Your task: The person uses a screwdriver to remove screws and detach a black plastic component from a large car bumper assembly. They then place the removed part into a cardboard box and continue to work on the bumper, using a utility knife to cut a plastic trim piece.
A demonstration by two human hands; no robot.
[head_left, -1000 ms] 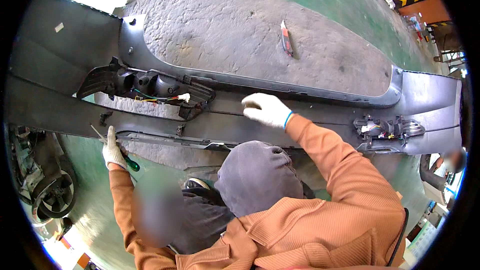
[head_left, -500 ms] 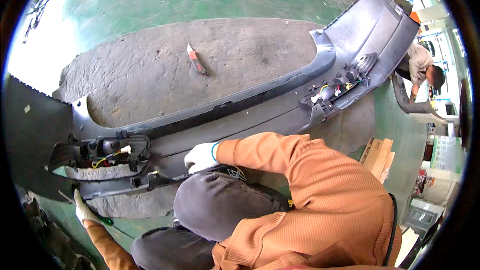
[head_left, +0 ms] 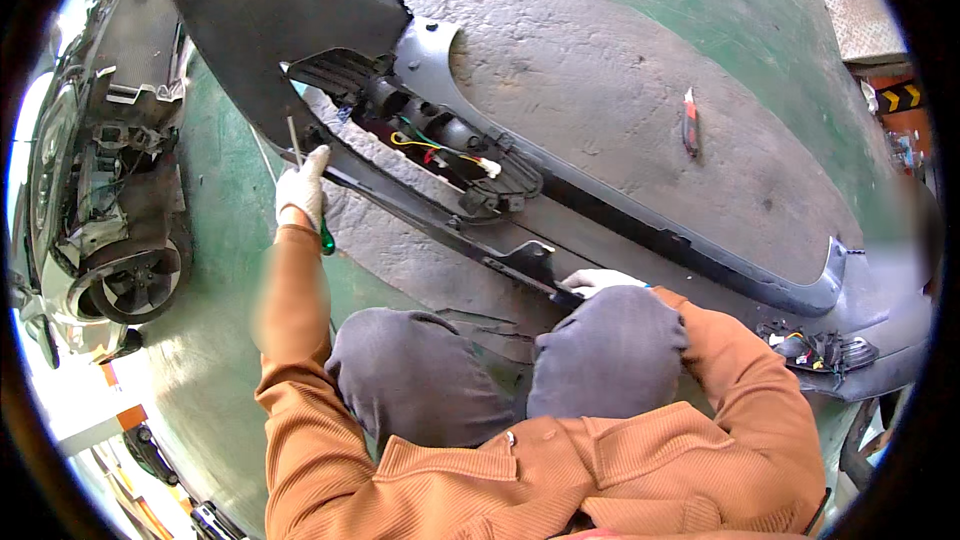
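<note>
A long dark car bumper (head_left: 270, 10) lies with its inner side up, running from upper left to lower right. My left hand (head_left: 302, 188), in a white glove, is closed around a screwdriver (head_left: 293, 136). Its thin shaft points up beside the bumper's left end, and the green handle end shows below the hand. Just right of it, a lamp unit (head_left: 430, 130) with coloured wires and a white connector sits in the bumper. My right hand (head_left: 602, 281), also gloved, grips the bumper's near edge, partly hidden by my knee.
A red and black utility knife (head_left: 690, 124) lies on the worn grey mat (head_left: 600, 60) beyond the bumper. Another wired lamp unit (head_left: 820, 348) sits at the bumper's right end. On the left stands a car (head_left: 100, 190) with its front stripped.
The view has swung left, bringing the stripped car into sight. My left hand still holds the screwdriver near the bumper's left end; my right hand stays at the near edge.
</note>
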